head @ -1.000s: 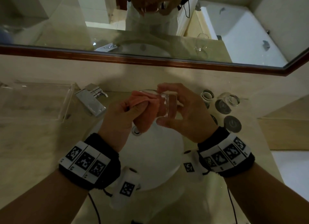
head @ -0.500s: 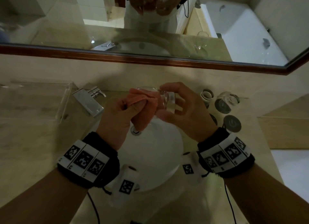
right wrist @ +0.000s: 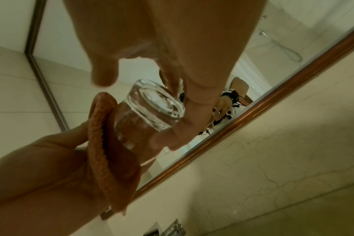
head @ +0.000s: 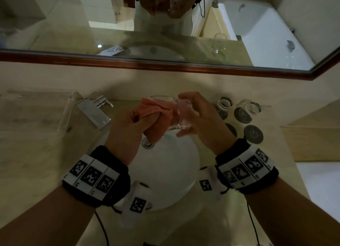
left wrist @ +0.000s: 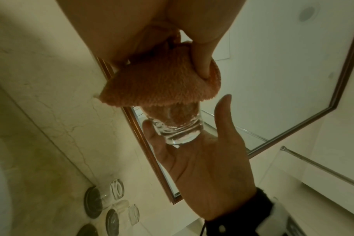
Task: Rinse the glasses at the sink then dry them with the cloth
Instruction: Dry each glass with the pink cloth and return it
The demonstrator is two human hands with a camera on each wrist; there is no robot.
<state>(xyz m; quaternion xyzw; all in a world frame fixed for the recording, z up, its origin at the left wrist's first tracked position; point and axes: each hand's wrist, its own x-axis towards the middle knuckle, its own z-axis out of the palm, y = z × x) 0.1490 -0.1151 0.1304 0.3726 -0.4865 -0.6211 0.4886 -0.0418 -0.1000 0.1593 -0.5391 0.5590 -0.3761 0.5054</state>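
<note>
Above the white sink basin (head: 171,176) my right hand (head: 200,120) grips a clear drinking glass (head: 181,117) by its thick base (right wrist: 156,102), lying on its side with the mouth to the left. My left hand (head: 128,128) holds an orange cloth (head: 156,113) bunched at the glass's mouth, part of it pushed inside (left wrist: 172,111). In the left wrist view the left thumb (left wrist: 201,60) presses the cloth (left wrist: 156,86). The right wrist view shows the cloth (right wrist: 103,143) folded over the rim. Two more glasses (head: 225,106) (head: 249,108) lie on the counter at the right.
A chrome tap (head: 95,111) stands left of the basin, with a clear acrylic tray (head: 36,113) beyond it. Dark round coasters (head: 253,134) lie on the counter by the glasses. A wood-framed mirror (head: 165,64) runs along the wall behind. The drain (head: 147,142) is below the cloth.
The left hand has worked the cloth around in the glass's mouth, and the right hand has turned the glass slightly. Both hands stay over the basin.
</note>
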